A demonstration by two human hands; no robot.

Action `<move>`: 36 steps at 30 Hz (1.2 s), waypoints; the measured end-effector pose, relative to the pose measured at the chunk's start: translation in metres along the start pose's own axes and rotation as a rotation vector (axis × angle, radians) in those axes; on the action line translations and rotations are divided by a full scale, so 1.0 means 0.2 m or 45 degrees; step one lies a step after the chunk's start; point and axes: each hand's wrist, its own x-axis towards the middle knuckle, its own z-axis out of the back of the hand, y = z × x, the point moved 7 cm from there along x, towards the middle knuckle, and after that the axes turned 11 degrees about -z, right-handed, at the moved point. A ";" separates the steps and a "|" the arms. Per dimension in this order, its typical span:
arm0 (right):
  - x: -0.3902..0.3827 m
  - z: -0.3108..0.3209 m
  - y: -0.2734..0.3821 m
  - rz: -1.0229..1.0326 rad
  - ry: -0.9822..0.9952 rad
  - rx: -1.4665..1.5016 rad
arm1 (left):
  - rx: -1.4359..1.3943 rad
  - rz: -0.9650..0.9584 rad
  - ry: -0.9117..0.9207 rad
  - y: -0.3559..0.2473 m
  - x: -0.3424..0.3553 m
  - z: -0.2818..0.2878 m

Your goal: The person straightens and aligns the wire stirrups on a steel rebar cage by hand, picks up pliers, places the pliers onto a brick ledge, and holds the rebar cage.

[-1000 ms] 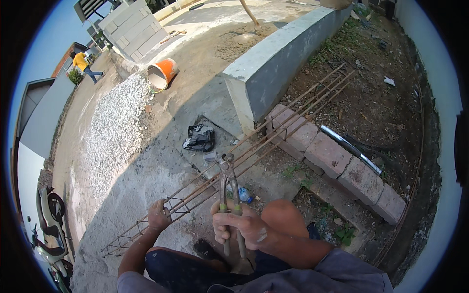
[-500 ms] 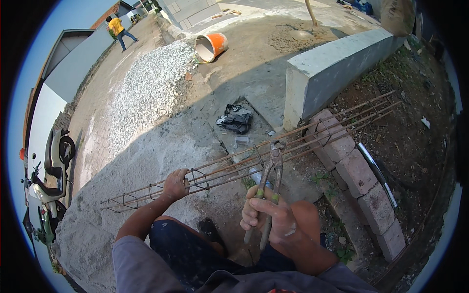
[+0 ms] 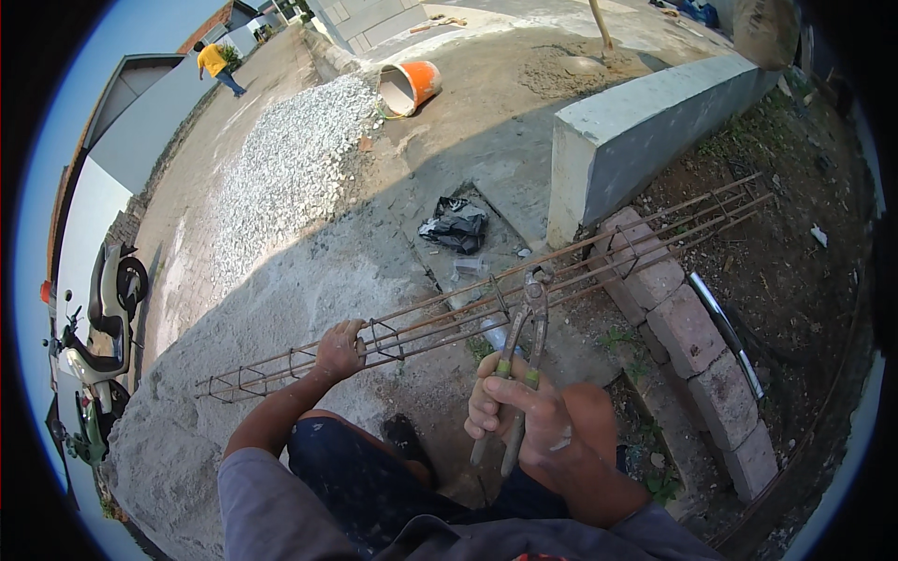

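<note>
Where the head view looks down, we find the rebar cage (image 3: pixel 501 297) slanting across the ground before us, its right-hand stretch passing over the brick row (image 3: pixel 690 327) beside the low wall (image 3: pixel 645 140). Our left hand (image 3: pixel 340 350) is wrapped around the cage's bars, toward the cage's left end. Our right hand (image 3: pixel 516 407) grips the pincers (image 3: pixel 535 297) by both handles, legs slightly parted, head up against the bars in view; whether the jaws bite anything, we cannot tell. Judgement: good work here wants the left hold firm so the cage cannot roll, the pincer head square to whatever it grips, pressure even on both handles, and left fingers well away from the jaws.
</note>
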 end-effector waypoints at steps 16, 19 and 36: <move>0.00 -0.01 0.00 0.003 0.020 -0.018 | -0.019 -0.061 -0.080 -0.03 0.00 0.03; 0.00 -0.01 0.00 -0.005 -0.004 -0.015 | -0.011 -0.056 -0.060 -0.02 0.00 0.01; 0.02 0.01 -0.02 0.006 0.063 -0.107 | -0.011 -0.053 -0.055 -0.01 0.01 -0.03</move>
